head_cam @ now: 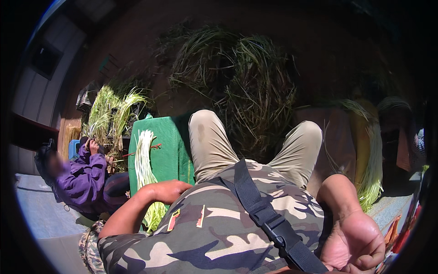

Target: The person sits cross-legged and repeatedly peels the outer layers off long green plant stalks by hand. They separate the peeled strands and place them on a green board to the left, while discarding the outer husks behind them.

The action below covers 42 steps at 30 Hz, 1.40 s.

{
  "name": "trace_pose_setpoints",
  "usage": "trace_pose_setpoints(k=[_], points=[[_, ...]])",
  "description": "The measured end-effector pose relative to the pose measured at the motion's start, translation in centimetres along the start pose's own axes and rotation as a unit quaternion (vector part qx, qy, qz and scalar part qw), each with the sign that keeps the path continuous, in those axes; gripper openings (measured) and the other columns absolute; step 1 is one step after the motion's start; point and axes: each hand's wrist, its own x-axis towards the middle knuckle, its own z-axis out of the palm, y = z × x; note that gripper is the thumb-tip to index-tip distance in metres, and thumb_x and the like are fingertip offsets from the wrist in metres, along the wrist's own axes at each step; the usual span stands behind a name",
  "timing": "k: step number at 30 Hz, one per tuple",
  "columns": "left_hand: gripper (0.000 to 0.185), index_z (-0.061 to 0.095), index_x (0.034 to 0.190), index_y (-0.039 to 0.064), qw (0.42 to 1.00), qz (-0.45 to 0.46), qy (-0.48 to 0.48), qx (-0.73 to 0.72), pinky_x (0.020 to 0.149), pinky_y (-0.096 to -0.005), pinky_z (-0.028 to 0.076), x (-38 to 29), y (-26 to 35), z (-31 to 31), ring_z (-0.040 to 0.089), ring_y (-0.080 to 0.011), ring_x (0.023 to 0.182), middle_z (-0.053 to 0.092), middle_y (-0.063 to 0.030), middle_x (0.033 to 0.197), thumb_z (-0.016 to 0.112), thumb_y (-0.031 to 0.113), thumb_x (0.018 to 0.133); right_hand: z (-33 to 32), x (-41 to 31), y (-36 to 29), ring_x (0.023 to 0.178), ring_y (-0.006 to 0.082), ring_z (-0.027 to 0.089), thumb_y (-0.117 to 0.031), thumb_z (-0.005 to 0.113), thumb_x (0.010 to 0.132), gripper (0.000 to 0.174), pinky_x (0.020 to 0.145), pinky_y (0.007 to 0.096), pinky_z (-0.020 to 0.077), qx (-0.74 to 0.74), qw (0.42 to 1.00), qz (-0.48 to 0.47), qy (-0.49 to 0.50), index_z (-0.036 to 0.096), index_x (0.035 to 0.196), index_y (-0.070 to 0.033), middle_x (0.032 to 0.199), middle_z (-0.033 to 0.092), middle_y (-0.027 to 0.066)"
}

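My left hand (176, 191) lies at my waist, its fingers hidden behind my camouflage shirt (219, 222). Just left of it, a bundle of pale-stemmed, leafy green stalks (144, 161) lies on a green cloth-covered surface (167, 147). My right hand (356, 243) is raised close to the camera at the lower right, palm visible and some fingers curled; the picture's lower edge cuts it off. Nothing shows in the visible palm. Beyond my right elbow, another long bundle of green stalks (371, 164) hangs over a yellowish covered surface (362, 137).
Large heaps of long green stalks (260, 78) lie on the ground beyond my knees. At the left sits a person in a purple jacket (84, 174), hands near upright stalks (102, 113). A blue plastic object (73, 149) stands behind. A black strap (253, 202) crosses my torso.
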Motion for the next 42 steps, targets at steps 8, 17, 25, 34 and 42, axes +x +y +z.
trace_pose_setpoints(k=[8, 17, 25, 34, 42], points=[[0.045, 0.059, 0.123, 0.007, 0.998, 0.008, -0.027, 0.061, 0.088, -0.0465, 0.049, 0.9, 0.7, -2.3, 0.062, -0.0399, 0.105, 0.067, -0.0201, 0.112, 0.067, 0.024, 0.082, -3.5, 1.6, 0.6, 0.067, -0.0007, 0.042, -0.036, 0.058, 0.093, 0.012, 0.062, 0.0166, 0.0331, -0.115, 0.985, -0.118, -0.049, 0.063, 0.100, -0.027, 0.081, 0.048, -0.0170], [0.044, 0.060, 0.122, 0.007, 0.999, 0.018, -0.016, 0.034, 0.087, -0.0453, 0.050, 0.2, -1.1, -2.0, 0.063, -0.0398, 0.103, 0.067, -0.0208, 0.111, 0.066, 0.022, 0.082, -4.7, 1.9, 0.9, 0.066, 0.0005, 0.041, -0.046, 0.049, 0.098, 0.022, 0.061, 0.0168, 0.0338, -0.177, 0.963, -0.170, -0.112, 0.058, 0.103, -0.027, 0.078, 0.044, -0.0165], [0.041, 0.061, 0.119, 0.005, 0.996, -0.001, 0.077, 0.040, 0.086, -0.0432, 0.051, -1.1, 0.5, -2.4, 0.064, -0.0376, 0.102, 0.067, -0.0203, 0.110, 0.068, 0.021, 0.083, -4.3, 2.4, 0.7, 0.074, 0.0015, 0.043, -0.044, 0.048, 0.101, 0.021, 0.063, 0.0168, 0.0353, -0.119, 0.959, -0.240, -0.095, 0.055, 0.101, -0.025, 0.086, 0.045, -0.0187], [0.048, 0.057, 0.124, -0.004, 0.745, 0.654, 0.134, 0.020, 0.082, -0.0400, 0.053, -0.4, 15.8, -6.6, 0.064, -0.0343, 0.096, 0.064, -0.0197, 0.106, 0.072, 0.021, 0.086, -1.5, -1.3, -3.0, 0.078, 0.0016, 0.041, -0.037, 0.041, 0.105, 0.033, 0.068, 0.0182, 0.0356, -0.227, 0.961, -0.130, -0.090, 0.045, 0.137, -0.034, 0.087, 0.047, -0.0178], [0.046, 0.048, 0.119, -0.005, 0.787, 0.615, -0.002, 0.056, 0.074, -0.0427, 0.051, 3.3, 23.1, -2.0, 0.058, -0.0370, 0.086, 0.055, -0.0180, 0.095, 0.067, 0.020, 0.086, -0.5, -2.2, -6.3, 0.075, 0.0060, 0.042, -0.039, 0.058, 0.095, 0.019, 0.069, 0.0268, 0.0325, -0.211, 0.958, 0.083, -0.177, 0.058, 0.113, -0.033, 0.082, 0.045, -0.0121]])
